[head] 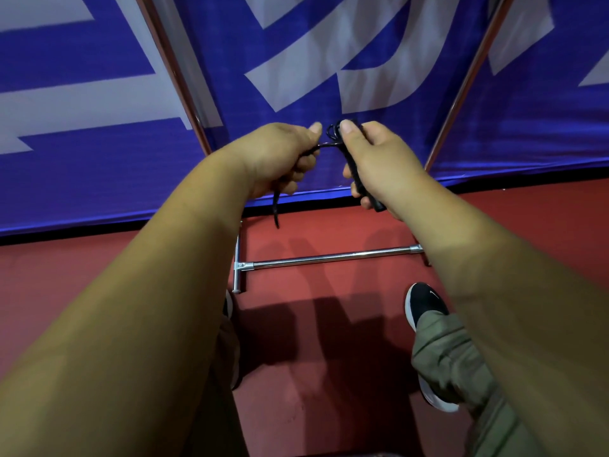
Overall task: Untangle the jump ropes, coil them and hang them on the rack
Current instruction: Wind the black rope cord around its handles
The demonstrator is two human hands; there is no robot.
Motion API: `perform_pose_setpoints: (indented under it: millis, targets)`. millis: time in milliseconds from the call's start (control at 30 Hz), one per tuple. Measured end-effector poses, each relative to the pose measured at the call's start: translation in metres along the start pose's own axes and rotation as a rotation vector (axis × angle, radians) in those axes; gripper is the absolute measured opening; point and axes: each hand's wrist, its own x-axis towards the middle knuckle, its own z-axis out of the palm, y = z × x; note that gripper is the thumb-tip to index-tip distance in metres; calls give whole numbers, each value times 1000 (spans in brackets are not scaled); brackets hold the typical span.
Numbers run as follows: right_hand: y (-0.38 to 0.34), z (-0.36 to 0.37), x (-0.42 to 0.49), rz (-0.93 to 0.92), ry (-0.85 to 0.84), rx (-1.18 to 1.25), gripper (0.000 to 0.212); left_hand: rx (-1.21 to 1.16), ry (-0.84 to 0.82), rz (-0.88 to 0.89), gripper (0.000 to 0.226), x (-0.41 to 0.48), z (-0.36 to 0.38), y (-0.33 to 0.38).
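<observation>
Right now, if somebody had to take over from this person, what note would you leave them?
Left hand grips the cord of the black jump rope, a short end dangling below. Right hand holds its handle, small loops bunched at the thumb. Of the rack, the base bar lies on the floor underneath. Rope seems partly gathered; nothing is seen hung. Left: finish coiling, hang it.

The person's forearms are bare, with no sleeve in view from the lower corners of the frame to the left hand [280, 153] and right hand [379, 159] at centre. The thumbnails are short and rounded. At lower right are loose olive-green trousers [461, 364], creased and bunched at the ankle. The right shoe [425, 305] is a black trainer with a white sole and a small white curved mark. Left of centre, a sliver of the left shoe [228, 306] shows black with a pale edge.
</observation>
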Motion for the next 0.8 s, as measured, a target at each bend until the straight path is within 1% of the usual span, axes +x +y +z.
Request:
perform_pose_setpoints:
  millis: [33,133,200,233,367,433,600,733,800]
  targets:
    - [0,0,0,-10,3,-8,35,12,-27,33,32,0,-2,-1]
    - [-2,-2,-1,-3,-2,-12,36,101,-25,125,18,-1,-9,-5]
    - [-3,-4,-1,18,-16,15,38,160,-38,134,6,-1,-13,-6]
    - [-4,-5,-1,31,-30,24,39,198,-45,118,3,-2,-14,-6]
    - [-7,-2,-6,91,-102,100,49,335,-4,47,24,-4,-12,-5]
    - [-8,0,-7,106,-128,121,55,364,-7,34,29,-6,-8,-3]
    - [-11,-3,-11,140,-238,146,59,380,-46,15,28,-10,-3,-3]
    - [-11,-6,-12,200,-316,216,56,465,3,-3,26,-9,-3,-5]
    - [-12,-9,-12,218,-379,225,53,410,-6,5,26,-8,-4,-7]
